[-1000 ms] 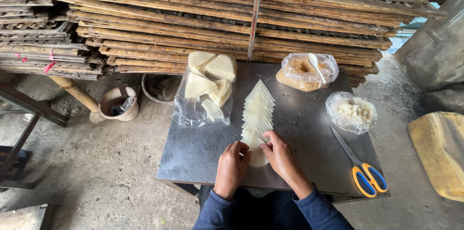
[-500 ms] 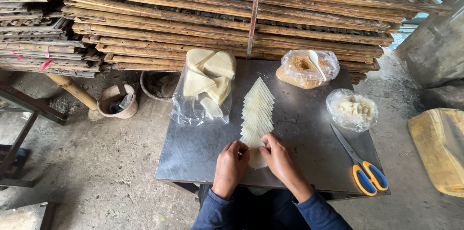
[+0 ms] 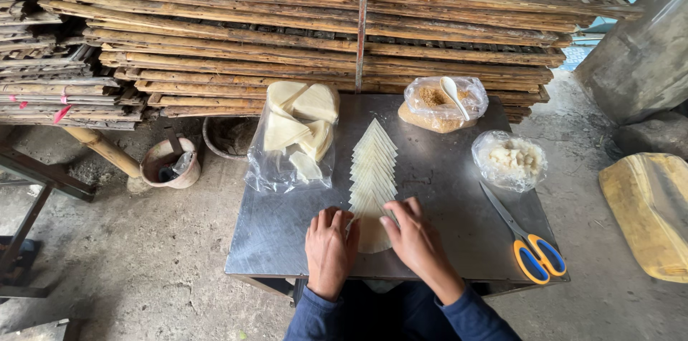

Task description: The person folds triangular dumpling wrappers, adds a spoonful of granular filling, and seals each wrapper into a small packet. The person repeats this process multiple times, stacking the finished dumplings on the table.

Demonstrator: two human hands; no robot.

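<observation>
Head view: metal table (image 3: 444, 240) centre frame. Row of overlapped triangular wrapper sheets (image 3: 373, 165) runs from table centre toward 6 o'clock. Left hand (image 3: 330, 246) at 7 o'clock of row, fingers spread flat, pressing nearest sheet (image 3: 373, 233). Right hand (image 3: 412, 239) at 5 o'clock, fingers extended flat on same sheet, nothing pinched. Judgement: keep fingertips light, even pressure, edges aligned to avoid tearing. Bag of wrappers (image 3: 294, 136) at 10 o'clock; bowl with spoon (image 3: 444, 101) at 1 o'clock; filling bag (image 3: 510, 160) at 3 o'clock; scissors (image 3: 530, 248) at 4 o'clock.
</observation>
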